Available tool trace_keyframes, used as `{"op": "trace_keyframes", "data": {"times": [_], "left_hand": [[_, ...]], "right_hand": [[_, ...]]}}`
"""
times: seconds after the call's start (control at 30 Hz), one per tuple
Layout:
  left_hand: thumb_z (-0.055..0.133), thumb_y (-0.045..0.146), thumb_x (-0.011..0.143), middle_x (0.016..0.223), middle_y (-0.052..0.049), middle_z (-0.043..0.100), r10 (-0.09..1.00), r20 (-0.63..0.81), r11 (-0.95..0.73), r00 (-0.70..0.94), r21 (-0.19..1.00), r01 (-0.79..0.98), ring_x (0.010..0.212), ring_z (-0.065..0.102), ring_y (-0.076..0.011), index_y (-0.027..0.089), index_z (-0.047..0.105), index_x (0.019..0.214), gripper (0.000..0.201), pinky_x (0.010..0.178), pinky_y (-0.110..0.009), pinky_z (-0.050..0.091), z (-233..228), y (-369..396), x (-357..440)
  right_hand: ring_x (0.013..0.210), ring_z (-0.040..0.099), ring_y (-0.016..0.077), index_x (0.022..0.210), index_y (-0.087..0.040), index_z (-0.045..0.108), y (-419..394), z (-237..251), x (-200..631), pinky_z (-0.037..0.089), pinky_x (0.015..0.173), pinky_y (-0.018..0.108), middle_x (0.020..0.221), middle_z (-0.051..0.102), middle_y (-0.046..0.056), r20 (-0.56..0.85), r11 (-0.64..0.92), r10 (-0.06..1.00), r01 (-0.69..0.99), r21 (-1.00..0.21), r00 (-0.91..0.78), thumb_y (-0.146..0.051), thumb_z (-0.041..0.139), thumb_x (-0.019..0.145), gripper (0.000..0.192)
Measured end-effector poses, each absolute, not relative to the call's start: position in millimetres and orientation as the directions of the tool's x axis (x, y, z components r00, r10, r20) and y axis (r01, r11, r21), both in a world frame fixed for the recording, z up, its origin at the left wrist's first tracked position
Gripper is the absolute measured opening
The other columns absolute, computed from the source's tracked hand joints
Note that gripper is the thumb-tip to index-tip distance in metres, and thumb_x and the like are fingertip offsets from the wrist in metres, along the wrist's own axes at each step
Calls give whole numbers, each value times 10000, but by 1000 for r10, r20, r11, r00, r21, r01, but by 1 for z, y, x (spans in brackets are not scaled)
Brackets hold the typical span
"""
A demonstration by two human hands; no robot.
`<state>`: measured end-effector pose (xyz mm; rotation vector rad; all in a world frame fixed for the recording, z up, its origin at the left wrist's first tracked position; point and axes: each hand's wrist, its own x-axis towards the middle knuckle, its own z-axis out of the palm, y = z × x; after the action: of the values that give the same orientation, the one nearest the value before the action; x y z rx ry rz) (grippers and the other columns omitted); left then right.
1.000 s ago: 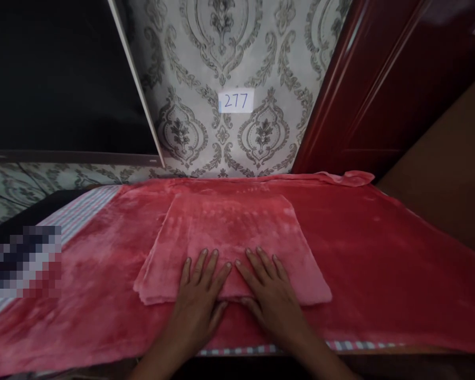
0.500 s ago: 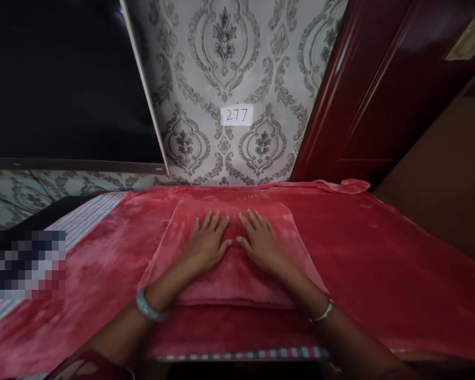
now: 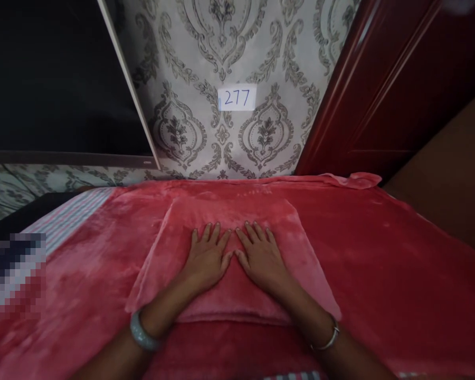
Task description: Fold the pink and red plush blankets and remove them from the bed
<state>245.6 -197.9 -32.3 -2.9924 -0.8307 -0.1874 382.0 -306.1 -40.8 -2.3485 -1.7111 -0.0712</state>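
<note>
On a red plush cover [image 3: 391, 274], the folded pink plush cloth [image 3: 237, 287] seems soft — best held from beneath; left hand [image 3: 206, 261], right hand [image 3: 263, 259] lie spread.

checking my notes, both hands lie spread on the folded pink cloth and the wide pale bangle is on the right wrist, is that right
Not quite: the head view shows the wide pale bangle on the left wrist. The left hand and right hand do lie spread on the folded pink cloth.

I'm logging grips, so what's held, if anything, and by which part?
Nothing is held: left hand and right hand lie flat on the folded cloth.
</note>
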Motion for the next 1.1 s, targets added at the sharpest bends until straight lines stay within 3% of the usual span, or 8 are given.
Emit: {"op": "trace_keyframes", "data": {"times": [0.43,0.63,0.73,0.83,0.93,1.1], "left_hand": [[438,409,994,1605,-167,386,519,197,-848,832,-4,530,1489,324,-394,229,463,1518,555,1167,-667,252,-32,-199,241],[513,491,947,1624,-163,337,509,9,-854,860,130,504,1504,300,-354,250,357,1567,683,1156,-616,311,6,-179,241],[501,496,952,1644,-167,292,538,34,-838,843,130,530,1518,266,-353,233,328,1579,702,1170,-599,293,33,-158,257],[448,505,973,1655,-172,266,584,71,-811,809,103,576,1532,218,-369,217,324,1581,684,1183,-635,233,46,-141,280],[405,506,989,1642,-176,308,627,90,-779,774,73,623,1522,240,-388,216,360,1566,647,1176,-666,209,33,-136,296],[368,454,1008,1605,-179,388,631,128,-773,765,23,634,1506,283,-391,190,413,1542,598,1185,-682,157,-12,-143,299]], "right_hand": [[1528,244,319,1559,-222,397,-308,-37,384,176,1213,561,1647,306,112,163,-283,934,937,-205,318,-451,410,1019,588],[1476,373,259,1555,-207,402,-302,-7,411,298,1186,457,1598,408,123,145,-195,959,938,-285,243,-425,439,1015,583],[1490,343,270,1552,-200,407,-286,16,422,300,1184,460,1605,400,119,192,-251,931,928,-277,309,-374,424,1025,555],[1500,315,312,1550,-233,409,-265,30,426,287,1175,534,1621,375,110,149,-348,907,900,-261,394,-384,420,1026,545],[1499,304,336,1536,-251,429,-251,20,424,267,1161,587,1625,367,114,118,-406,890,882,-240,441,-403,402,1033,526],[1446,379,311,1512,-239,472,-246,-22,424,212,1185,557,1562,467,122,216,-373,885,905,-204,413,-402,379,1043,504]]}}
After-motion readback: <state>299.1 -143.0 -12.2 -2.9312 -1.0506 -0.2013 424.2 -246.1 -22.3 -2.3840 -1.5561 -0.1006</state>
